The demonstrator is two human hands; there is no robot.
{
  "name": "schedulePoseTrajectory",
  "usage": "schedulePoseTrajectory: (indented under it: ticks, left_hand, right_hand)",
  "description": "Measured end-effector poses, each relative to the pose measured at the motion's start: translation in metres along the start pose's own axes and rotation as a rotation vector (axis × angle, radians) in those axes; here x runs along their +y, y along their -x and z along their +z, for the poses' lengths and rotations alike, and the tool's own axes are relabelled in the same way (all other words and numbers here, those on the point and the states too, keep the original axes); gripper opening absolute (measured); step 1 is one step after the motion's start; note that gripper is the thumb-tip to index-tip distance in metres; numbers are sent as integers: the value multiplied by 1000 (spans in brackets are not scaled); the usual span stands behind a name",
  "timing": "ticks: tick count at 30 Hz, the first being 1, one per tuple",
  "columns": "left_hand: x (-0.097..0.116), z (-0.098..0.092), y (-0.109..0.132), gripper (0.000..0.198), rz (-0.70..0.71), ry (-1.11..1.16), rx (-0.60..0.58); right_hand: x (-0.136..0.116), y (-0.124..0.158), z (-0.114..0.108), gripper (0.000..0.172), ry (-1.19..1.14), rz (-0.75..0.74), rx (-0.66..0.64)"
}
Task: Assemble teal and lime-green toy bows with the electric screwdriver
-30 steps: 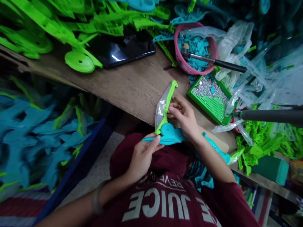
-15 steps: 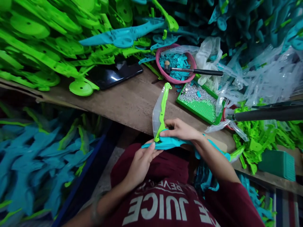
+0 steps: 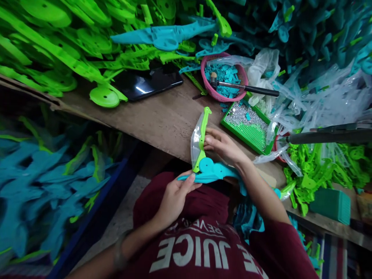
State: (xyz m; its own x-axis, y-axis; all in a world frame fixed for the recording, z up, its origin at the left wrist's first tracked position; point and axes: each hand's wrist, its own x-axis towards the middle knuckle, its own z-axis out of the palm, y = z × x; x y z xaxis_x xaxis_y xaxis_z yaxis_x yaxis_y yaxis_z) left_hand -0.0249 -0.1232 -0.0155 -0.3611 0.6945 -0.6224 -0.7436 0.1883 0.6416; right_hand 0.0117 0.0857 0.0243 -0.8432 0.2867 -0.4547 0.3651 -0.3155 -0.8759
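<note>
A blue plastic piece (image 3: 213, 172) lies across my lap side of the bench edge, with a round disc near its middle. My left hand (image 3: 178, 192) pinches its left end between thumb and fingers. From the disc a green arm (image 3: 202, 135) with a clear plastic blade (image 3: 196, 141) stands up, pointing away from me. My right hand (image 3: 222, 145) has its bent fingers against the right side of the green arm, above the disc. Its fingertips are partly hidden behind the arm.
On the wooden bench (image 3: 157, 124) are a black phone (image 3: 154, 83), a pink basket (image 3: 209, 87) of blue bits with a hammer (image 3: 255, 90) across it, and a green tray (image 3: 247, 133) of small metal parts. Green pieces (image 3: 58, 50) heap up left; a bin of blue pieces (image 3: 52, 182) stands lower left.
My right hand has moved from the blue disc up to the green arm, uncovering the disc. The camera view has shifted slightly. My left hand keeps its hold.
</note>
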Motion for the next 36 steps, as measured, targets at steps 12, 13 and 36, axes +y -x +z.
schedulePoseTrajectory:
  ticks: [12, 13, 36]
  left_hand:
    - [-4, -5, -2, 49, -39, 23, -16]
    - [-4, -5, -2, 48, -39, 29, -16]
    - [19, 4, -19, 49, -163, -16, 128]
  right_hand:
    - [4, -22, 22, 50, 68, 19, 182]
    - [5, -22, 22, 52, 79, 11, 210]
    - [25, 181, -108, 44, 1992, -68, 357]
